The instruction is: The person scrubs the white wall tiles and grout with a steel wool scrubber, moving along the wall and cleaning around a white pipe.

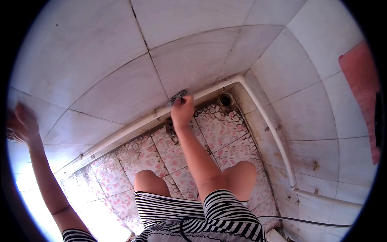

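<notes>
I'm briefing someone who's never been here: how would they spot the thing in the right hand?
Find the white pipe along the foot of the pale tiled wall. Partway along it, the right hand grips a small grey scouring pad. Its dark, rough look sets it apart from the smooth, pale wall and pipe.

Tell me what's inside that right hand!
A grey mesh-like pad pokes out of the right hand, up by the wall tiles. The rest is covered by the grip, so its full shape can't be seen.
</notes>
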Tool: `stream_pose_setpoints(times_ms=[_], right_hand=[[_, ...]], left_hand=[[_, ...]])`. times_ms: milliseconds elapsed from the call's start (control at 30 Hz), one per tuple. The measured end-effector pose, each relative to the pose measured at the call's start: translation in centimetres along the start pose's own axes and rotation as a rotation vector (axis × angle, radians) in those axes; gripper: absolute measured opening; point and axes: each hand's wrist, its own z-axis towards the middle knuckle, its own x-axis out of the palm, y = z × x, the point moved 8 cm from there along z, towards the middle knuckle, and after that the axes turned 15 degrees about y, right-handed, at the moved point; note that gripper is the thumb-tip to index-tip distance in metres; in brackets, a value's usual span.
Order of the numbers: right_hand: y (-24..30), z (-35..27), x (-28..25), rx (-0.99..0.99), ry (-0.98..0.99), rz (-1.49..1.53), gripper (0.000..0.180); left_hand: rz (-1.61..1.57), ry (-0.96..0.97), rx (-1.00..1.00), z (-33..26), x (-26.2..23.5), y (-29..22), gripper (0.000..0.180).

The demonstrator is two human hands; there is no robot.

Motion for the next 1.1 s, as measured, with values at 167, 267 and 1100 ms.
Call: stream_pose_setpoints(times_ms=[167,267,1100], right_hand=[[-2.3,8.6,-9.9,-0.023,-0.317,-0.084,0.017],[-1.7,11.6,-13.4,-0.029,-0.457,-0.069,0.018],[0.5,7.3,-8.7,-0.077,-0.422,0.019,0.015]], left_hand=[[0.172,-0.007,0.121,-1.6,1.8,0.5,0.06],[0.147,-0.012,0.084,-1.0,1.5,-0.2,0.055],[0.144,0.001,0.02,-0.4,0.5,0.0,0.026]])
